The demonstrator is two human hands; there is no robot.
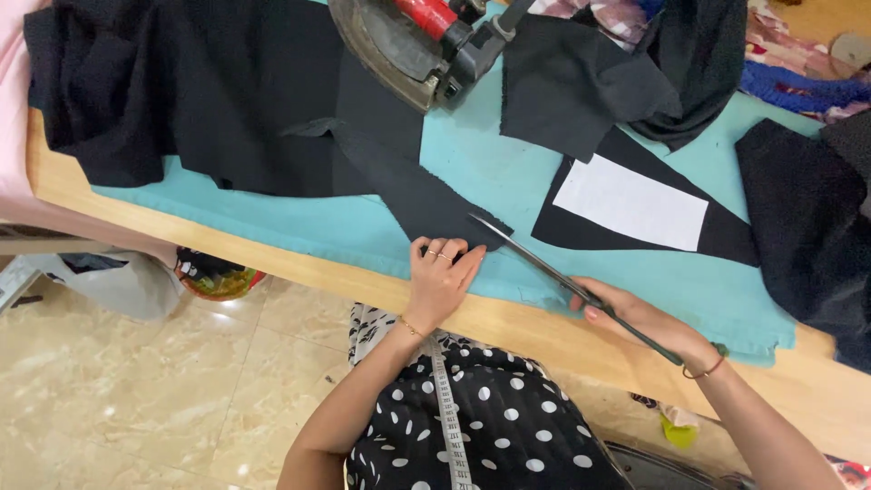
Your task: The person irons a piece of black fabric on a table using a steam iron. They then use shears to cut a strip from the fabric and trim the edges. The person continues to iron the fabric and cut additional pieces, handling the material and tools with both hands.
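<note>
Left hand (442,274) flat, pressing black fabric strip (413,186) on desk (535,336); right hand (640,318) gripping scissors (544,269), blades at strip's end.

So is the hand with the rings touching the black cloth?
Touching. The head view shows the left hand pressing its fingers flat on the black cloth strip, beside the scissors.

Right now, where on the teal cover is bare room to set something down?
Bare teal cover lies between the black strip under the left hand and the black piece with the white patch. Another patch lies right of the scissors in the right hand. The iron and black piles crowd the far side.
</note>
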